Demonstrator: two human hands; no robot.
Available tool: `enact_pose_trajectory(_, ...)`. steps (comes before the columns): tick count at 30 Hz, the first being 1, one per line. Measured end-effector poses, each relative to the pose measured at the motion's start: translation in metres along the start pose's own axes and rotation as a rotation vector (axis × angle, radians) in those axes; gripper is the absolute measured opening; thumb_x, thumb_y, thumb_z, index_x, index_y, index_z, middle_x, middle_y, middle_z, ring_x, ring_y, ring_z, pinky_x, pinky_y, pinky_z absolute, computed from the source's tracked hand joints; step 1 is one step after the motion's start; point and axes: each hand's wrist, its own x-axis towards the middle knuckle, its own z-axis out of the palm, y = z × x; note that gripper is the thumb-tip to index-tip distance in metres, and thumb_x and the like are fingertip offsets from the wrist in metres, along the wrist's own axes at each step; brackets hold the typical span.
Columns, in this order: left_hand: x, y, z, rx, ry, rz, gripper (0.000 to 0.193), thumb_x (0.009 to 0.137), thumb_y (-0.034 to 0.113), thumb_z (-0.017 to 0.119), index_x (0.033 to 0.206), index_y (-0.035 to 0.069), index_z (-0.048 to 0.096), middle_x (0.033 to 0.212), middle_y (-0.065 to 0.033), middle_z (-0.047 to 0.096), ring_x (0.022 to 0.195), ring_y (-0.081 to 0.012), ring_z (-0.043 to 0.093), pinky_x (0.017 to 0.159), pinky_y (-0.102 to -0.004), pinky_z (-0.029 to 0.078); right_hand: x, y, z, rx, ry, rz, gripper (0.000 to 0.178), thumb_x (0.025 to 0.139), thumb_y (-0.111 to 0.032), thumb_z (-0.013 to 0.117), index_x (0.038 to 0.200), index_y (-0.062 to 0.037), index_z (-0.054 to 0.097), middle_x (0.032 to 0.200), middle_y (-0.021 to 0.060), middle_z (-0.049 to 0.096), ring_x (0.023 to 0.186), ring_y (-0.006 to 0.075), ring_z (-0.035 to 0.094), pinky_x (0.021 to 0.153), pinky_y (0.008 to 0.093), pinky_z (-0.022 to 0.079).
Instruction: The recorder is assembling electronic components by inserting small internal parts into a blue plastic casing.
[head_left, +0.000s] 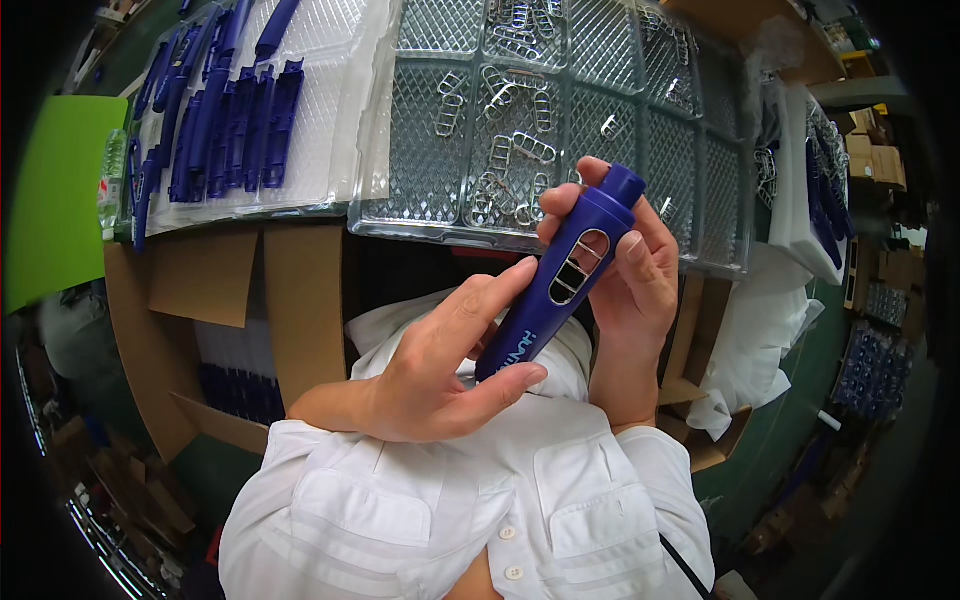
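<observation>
A dark blue tubular plastic housing is held at a slant in front of my chest. Its stepped, narrower end points up and to the right, and light blue lettering runs along its lower part. A silver metal frame with several slots sits in the opening on its side. My right hand wraps round the upper end, with the thumb along its right side. Lower down, my left hand has the bottom end between its fingers and thumb. The palm side of that grip is partly hidden.
A clear compartment tray ahead holds loose metal frames. Blue half shells lie on a white tray at the left. An open cardboard box with blue parts stands below it. White foam with blue parts is at the right.
</observation>
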Motion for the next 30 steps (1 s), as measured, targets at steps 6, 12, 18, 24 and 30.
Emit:
enact_pose_trajectory(6, 0.002, -0.002, -0.001, 0.024, -0.003, 0.009, 0.078, 0.087, 0.004, 0.080, 0.152, -0.011, 0.039, 0.114, -0.0206, 0.062, 0.086, -0.0216, 0.067, 0.064, -0.0286, 0.058, 0.003, 0.001, -0.004, -0.008, -0.012, -0.002, 0.069, 0.099, -0.033, 0.066, 0.150, 0.0087, 0.042, 0.129, 0.0279, 0.066, 0.114, 0.0323, 0.069, 0.102, 0.0435, 0.054)
enact_pose_trajectory(12, 0.003, -0.002, -0.012, 0.096, -0.022, -0.001, 0.078, 0.084, 0.004, 0.082, 0.150, -0.011, 0.042, 0.121, -0.0241, 0.063, 0.096, -0.0253, 0.070, 0.068, -0.0310, 0.060, 0.010, 0.006, -0.007, 0.051, -0.014, -0.024, 0.074, 0.101, -0.030, 0.068, 0.151, 0.0136, 0.034, 0.130, 0.0322, 0.062, 0.113, 0.0370, 0.070, 0.094, 0.0425, 0.059)
enact_pose_trajectory(18, -0.002, 0.001, -0.015, 0.474, 0.031, 0.116, 0.075, 0.079, -0.002, 0.083, 0.145, -0.011, 0.049, 0.115, -0.0224, 0.067, 0.089, -0.0252, 0.070, 0.072, -0.0298, 0.057, 0.016, 0.007, -0.009, 0.032, -0.013, -0.017, 0.066, 0.100, -0.029, 0.066, 0.150, 0.0079, 0.044, 0.133, 0.0298, 0.063, 0.118, 0.0341, 0.068, 0.103, 0.0442, 0.052)
enact_pose_trajectory(24, 0.059, 0.009, -0.075, 0.584, 0.251, -0.007, 0.056, 0.089, -0.002, 0.073, 0.142, -0.006, 0.056, 0.115, -0.0167, 0.070, 0.095, -0.0177, 0.071, 0.075, -0.0266, 0.058, 0.020, 0.004, -0.005, -0.176, 0.230, -0.147, 0.060, 0.102, -0.025, 0.064, 0.149, 0.0068, 0.046, 0.144, 0.0253, 0.059, 0.126, 0.0299, 0.064, 0.106, 0.0401, 0.050)
enact_pose_trajectory(30, 0.273, -0.049, -0.223, 0.673, 0.343, 0.014, 0.036, 0.098, 0.027, 0.065, 0.118, -0.002, 0.069, 0.083, -0.0127, 0.077, 0.074, -0.0151, 0.075, 0.066, -0.0307, 0.056, 0.001, -0.013, -0.027, -0.326, 0.197, -0.207, 0.038, 0.102, -0.016, 0.063, 0.131, 0.0084, 0.061, 0.130, 0.0214, 0.066, 0.110, 0.0230, 0.069, 0.099, 0.0350, 0.053)
